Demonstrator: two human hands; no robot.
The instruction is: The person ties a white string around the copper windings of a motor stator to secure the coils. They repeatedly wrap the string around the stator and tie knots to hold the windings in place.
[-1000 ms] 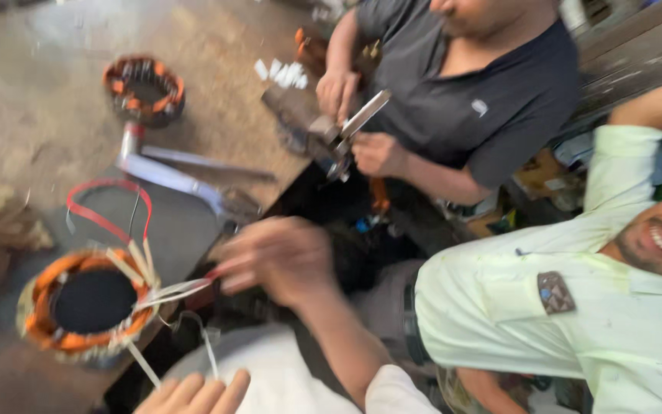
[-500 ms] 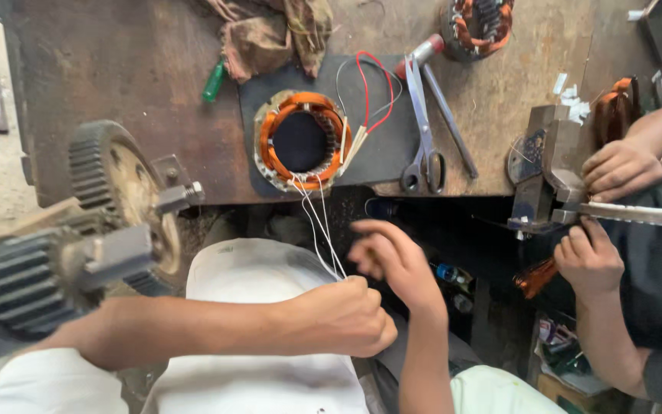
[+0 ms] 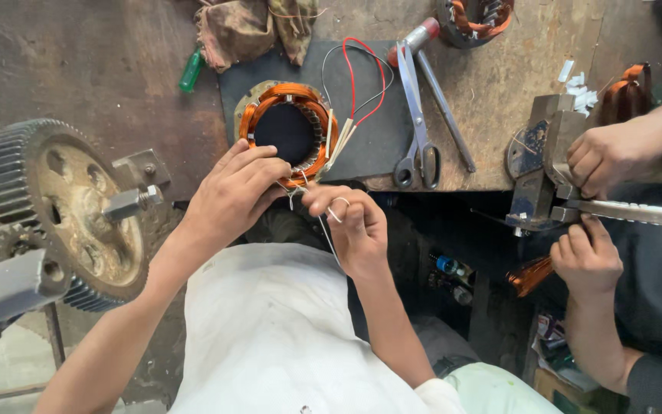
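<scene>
1. I'm looking straight down at a motor stator [image 3: 288,130] — a steel ring packed with orange copper windings — sitting on a dark mat [image 3: 381,130] at the near edge of the workbench [image 3: 86,69]. Red and black lead wires [image 3: 362,69] loop off its right side.
2. My left hand [image 3: 231,195] is curled over the stator's near rim, fingertips pinched shut on a thin white thread [image 3: 323,226] right at the winding.
3. My right hand [image 3: 354,222] sits just beside it, touching distance, fingers closed on the same thread, which trails down toward my lap.
4. Handling guess: the stator looks heavy and rigid, so it should stay put on the mat. The copper coils are the delicate bit — enamel scratches easily, so I'd grab the steel outer ring, not the windings. The thread is light, limp and probably slippery; a fingertip pinch close to the coil is the way to hold it.
5. Both my forearms come up from below, wrists bent inward, hands meeting at the stator's front edge.
6. Also around: long scissors [image 3: 417,115] on the bench, a green-handled screwdriver [image 3: 191,70], a big gear wheel [image 3: 78,207] at left, and a co-worker's hands [image 3: 611,153] on a small vise [image 3: 542,176] at right.
</scene>
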